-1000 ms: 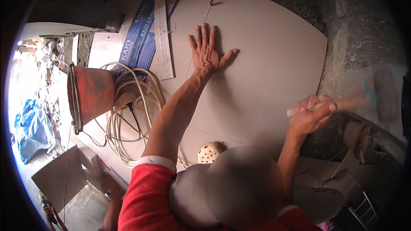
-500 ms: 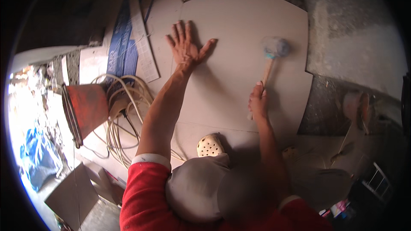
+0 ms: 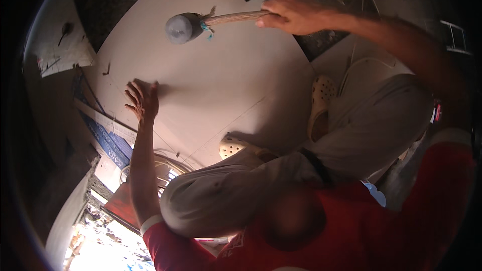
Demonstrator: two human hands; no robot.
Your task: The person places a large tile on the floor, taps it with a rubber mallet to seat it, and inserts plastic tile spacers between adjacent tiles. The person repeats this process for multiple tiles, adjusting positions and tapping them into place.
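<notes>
Wooden mallet handle (image 3: 236, 17) within right fingers (image 3: 281, 12)

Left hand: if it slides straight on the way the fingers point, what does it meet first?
The left hand lies flat on the large pale tile, fingers toward upper left. Bare tile comes first, then the tile's edge, near a small dark mark. The mallet sits off that line; depth is unclear.

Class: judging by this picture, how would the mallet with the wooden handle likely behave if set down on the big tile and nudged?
The mallet looks head-heavy: a thick grey head on a thin stick, held by the right hand. Its round head would probably roll on the flat tile. The handle seems stiff.
</notes>
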